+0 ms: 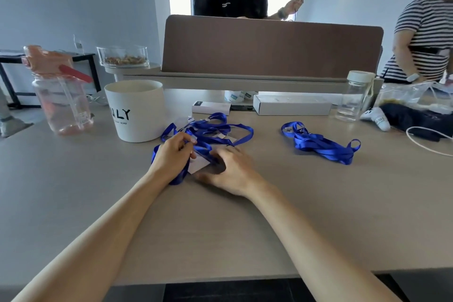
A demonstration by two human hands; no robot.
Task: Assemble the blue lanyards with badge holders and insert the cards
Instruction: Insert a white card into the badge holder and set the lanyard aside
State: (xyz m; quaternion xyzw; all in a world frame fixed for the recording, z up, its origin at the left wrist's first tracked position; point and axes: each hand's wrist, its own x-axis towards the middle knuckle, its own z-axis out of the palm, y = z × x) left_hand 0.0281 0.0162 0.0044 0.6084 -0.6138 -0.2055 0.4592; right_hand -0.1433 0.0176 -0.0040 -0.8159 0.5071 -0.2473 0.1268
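A pale wood-grain desk (pixel 318 203) in an office fills the view, both forearms reaching out over it. The hands are close together. The left hand (pixel 172 155) has its fingers curled, pinching the upper end of a clear badge holder (pixel 204 158) with a white card (pixel 197 167) showing at it. A blue lanyard (pixel 177 178) loops under that wrist. The right hand (pixel 231 171) lies over the holder's other end, thumb stretched along the desk. Whether its fingers pinch or only press is hidden.

This looks like the card-insertion or clip-on step for one badge. Next, the card likely needs squaring with the holder's mouth while the left hand keeps it steady.

Just beyond the hands lies a tangled pile of lanyards (pixel 220 127). Well off to the right hand's side is a second bundle (pixel 321 146). Past the left hand stands a white cup (pixel 137 110), and farther back a brown divider (pixel 269 46).
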